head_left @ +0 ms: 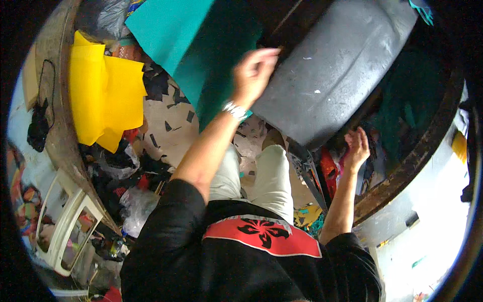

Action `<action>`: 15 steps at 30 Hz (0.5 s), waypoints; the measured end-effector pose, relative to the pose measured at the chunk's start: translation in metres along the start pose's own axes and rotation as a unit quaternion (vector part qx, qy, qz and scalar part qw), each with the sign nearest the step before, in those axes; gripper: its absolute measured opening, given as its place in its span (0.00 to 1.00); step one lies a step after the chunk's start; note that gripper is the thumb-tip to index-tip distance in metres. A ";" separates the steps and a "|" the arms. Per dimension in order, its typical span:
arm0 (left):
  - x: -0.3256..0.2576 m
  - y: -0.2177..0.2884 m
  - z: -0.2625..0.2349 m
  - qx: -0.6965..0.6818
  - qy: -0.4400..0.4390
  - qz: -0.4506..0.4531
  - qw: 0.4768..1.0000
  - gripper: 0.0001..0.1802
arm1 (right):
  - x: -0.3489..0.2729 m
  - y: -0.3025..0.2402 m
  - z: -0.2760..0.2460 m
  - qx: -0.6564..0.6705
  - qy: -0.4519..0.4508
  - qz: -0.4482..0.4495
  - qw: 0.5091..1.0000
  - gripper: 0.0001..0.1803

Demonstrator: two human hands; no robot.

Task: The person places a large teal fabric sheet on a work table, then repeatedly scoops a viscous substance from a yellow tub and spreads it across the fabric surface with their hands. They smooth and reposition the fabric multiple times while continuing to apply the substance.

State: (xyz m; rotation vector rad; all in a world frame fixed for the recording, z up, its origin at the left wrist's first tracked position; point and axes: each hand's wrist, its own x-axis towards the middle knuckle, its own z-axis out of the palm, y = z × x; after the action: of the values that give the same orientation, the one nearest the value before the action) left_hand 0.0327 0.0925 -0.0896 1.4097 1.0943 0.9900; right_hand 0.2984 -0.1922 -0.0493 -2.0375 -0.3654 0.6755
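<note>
My left hand (254,70), with a silver bracelet on the wrist, is raised with its fingers bunched together where a large teal felt sheet (191,40) meets a big grey slab (332,65). Whether it pinches either one is hidden by the fingers. My right hand (358,146) is lower on the right, fingers spread, resting against a heap of dark and coloured fabric scraps (387,131) under the slab's lower edge. My legs in pale trousers (271,176) show between the arms.
Yellow felt sheets (103,95) lie folded on the left over a curved wooden edge (63,131). Black and coloured offcuts litter the floor (171,121). A white plastic frame (65,226) and clear bags (133,206) sit lower left. A dark metal stand (307,171) is beside my right leg.
</note>
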 end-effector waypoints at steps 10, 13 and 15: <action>-0.174 -0.128 -0.115 0.471 -0.300 -0.228 0.798 0.65 | -0.197 -0.002 0.083 -0.018 -0.146 0.251 0.957 0.22; -0.142 -0.158 -0.082 0.441 -0.248 -0.062 0.860 0.64 | -0.226 0.015 0.102 -0.014 -0.257 0.285 0.924 0.20; -0.101 -0.177 -0.062 0.422 -0.269 0.063 0.863 0.56 | -0.237 0.023 0.110 -0.019 -0.296 0.299 0.907 0.21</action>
State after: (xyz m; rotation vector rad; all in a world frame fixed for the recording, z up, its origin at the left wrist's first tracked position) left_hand -0.0703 0.0158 -0.2598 2.3071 1.0380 0.1018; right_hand 0.0420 -0.2473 -0.0395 -1.9417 -0.0783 1.6913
